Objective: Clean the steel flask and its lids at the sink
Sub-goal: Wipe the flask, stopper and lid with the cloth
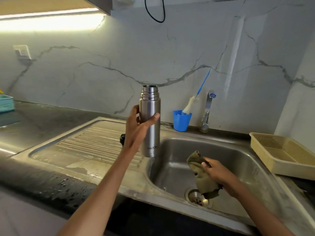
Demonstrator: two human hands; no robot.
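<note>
Risk: wet steel flask [150,123], uncapped and upright at frame centre above the sink [238,150] edge, is likely slipping from the left hand [136,126], whose grip is wrapping only its middle. Right hand [216,171] is reaching low over the basin, clutching an olive cloth [202,174] above the drain [198,197]. A black lid [122,139] is sitting on the drainboard behind the left wrist.

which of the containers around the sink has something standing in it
The blue cup by the tap: a bottle brush stands in it. The beige basket on the right shows nothing inside, and the teal basket is cut off at the far left.
</note>
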